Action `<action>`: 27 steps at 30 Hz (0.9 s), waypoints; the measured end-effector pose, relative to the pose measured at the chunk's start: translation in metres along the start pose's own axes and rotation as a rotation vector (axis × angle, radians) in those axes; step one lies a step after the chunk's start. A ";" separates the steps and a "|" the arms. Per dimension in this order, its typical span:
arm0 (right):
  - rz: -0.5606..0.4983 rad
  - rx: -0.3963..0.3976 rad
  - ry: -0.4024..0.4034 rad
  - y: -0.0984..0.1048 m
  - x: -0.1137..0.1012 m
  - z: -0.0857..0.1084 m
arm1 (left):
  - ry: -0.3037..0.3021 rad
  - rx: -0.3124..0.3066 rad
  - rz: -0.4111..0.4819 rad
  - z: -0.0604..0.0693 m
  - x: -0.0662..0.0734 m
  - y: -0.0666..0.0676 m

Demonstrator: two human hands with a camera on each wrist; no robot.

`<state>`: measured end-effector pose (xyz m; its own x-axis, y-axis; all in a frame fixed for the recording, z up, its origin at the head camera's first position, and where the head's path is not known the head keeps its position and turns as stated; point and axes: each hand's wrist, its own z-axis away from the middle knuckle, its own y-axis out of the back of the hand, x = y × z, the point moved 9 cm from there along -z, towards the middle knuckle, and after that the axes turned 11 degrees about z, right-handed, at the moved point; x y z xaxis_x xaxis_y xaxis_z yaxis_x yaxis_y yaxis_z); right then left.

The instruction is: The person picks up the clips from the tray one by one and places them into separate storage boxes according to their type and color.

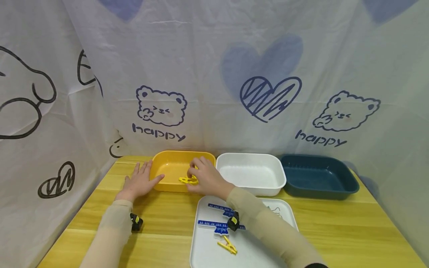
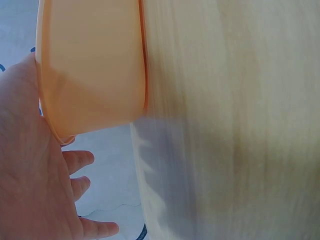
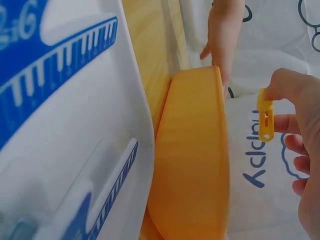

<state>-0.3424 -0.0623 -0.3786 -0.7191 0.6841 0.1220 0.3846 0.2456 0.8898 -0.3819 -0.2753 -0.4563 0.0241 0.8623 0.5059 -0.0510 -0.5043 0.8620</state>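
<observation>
In the head view, a yellow clip is held by the right hand near centre, seen against the right part of the yellow container; the grip is pinched on it. The left end of that container is touched by the left hand, its fingers spread apart. To the right, a white container and a dark blue container are set in a row on the surface. At lower centre, two blue strips and a second yellow clip are carried by a white tray.

In the left wrist view, the container's rim, upper left, is met by the left hand.

In the right wrist view, the clip is pinched between thumb and finger at right.
</observation>
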 end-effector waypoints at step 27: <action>0.010 -0.092 -0.247 -0.063 0.013 -0.041 | 0.015 -0.009 0.005 0.000 0.000 -0.001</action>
<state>-0.4003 -0.0971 -0.4150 -0.5483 0.8358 0.0299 0.3282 0.1821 0.9269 -0.3821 -0.2745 -0.4567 0.0088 0.8606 0.5093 -0.0604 -0.5079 0.8593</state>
